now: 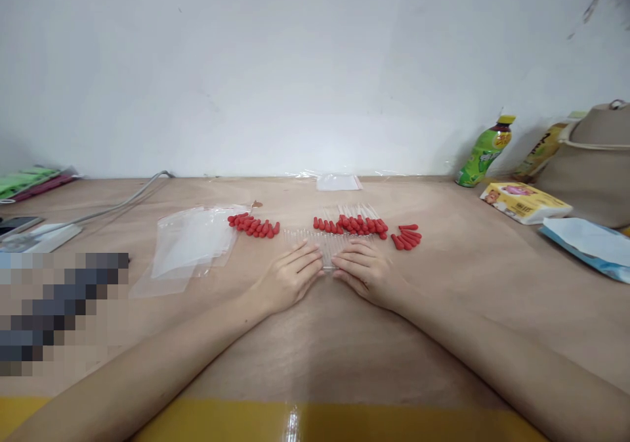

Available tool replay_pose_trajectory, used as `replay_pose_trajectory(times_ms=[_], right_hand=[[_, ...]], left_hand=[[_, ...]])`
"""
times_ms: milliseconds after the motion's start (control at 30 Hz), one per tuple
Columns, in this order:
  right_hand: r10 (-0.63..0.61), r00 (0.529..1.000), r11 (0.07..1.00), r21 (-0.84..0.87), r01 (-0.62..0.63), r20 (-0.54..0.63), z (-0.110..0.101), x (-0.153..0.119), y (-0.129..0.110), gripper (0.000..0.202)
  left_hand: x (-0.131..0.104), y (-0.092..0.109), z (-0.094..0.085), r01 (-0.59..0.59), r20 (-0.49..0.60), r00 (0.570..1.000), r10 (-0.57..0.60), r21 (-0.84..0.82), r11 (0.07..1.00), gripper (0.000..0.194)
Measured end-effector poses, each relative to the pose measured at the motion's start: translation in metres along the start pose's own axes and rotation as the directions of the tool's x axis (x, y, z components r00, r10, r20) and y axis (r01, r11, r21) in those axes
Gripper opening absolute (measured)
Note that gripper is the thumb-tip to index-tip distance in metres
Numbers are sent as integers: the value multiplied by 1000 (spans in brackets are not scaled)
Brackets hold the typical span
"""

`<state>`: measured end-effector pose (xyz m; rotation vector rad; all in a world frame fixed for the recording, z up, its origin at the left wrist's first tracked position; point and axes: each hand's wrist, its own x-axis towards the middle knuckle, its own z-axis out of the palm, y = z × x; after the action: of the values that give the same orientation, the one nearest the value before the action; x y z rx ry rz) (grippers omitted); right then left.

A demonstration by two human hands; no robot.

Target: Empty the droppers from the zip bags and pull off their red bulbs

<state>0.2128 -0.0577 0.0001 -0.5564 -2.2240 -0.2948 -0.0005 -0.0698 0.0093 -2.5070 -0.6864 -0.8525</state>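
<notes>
My left hand [291, 275] and my right hand [365, 272] lie flat, fingers stretched inward, on a row of thin clear tubes [328, 253] side by side on the table. Both palms hide part of that row. Just behind it lies a pile of red rubber bulbs [354, 224], with more thin clear tubes [359, 211] showing at their far side. To the left of the row is another group of red bulbs [256, 226], and a small cluster of red bulbs [406, 237] lies to the right of my right hand.
Clear plastic bags [189, 242] are stacked at left; a smaller bag [338, 182] lies by the wall. A grey cable [123, 204] runs along the left. At right stand a green bottle [485, 153], a yellow tissue pack [525, 202], a blue-white packet [588, 248] and a beige bag [590, 173].
</notes>
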Motion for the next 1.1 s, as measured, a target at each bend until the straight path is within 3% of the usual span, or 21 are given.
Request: replay_pose_trajectory(times_ms=[300,567,633,700,767,867,1000,1100], right_hand=[[-104,993,993,-51,102,-46,-3,-4,1,15],[-170,984,985,-34,169,-48,-9,-11,4,21],[-132,989,991,-20,131,-66,-14,-16,10,21],[17,988,1000,-9,-18,-151,-20,-20,19,19],[258,932,964,2,-266,-254,-29,-23,30,17],[533,777,831,33,-556,-334,-40,-24,49,17],[687,598,676,58,-735,-413,-51,-30,81,29],[743,534,590,18,-807,-404,-58,-43,108,35]], left_hand=[[-4,1,-1,41,60,998,-30,-177,983,23],[-9,1,-2,41,53,998,-30,-218,975,23],[-11,-3,-7,58,23,998,-55,-207,977,22],[-14,-11,-13,130,-35,990,-138,-169,977,19],[-16,-22,-18,263,-87,958,-273,-112,958,18],[-19,-37,-20,452,-100,886,-452,-26,892,20],[-24,-46,-16,523,-37,852,-522,75,849,32],[-28,-48,-13,533,-20,844,-536,138,835,37]])
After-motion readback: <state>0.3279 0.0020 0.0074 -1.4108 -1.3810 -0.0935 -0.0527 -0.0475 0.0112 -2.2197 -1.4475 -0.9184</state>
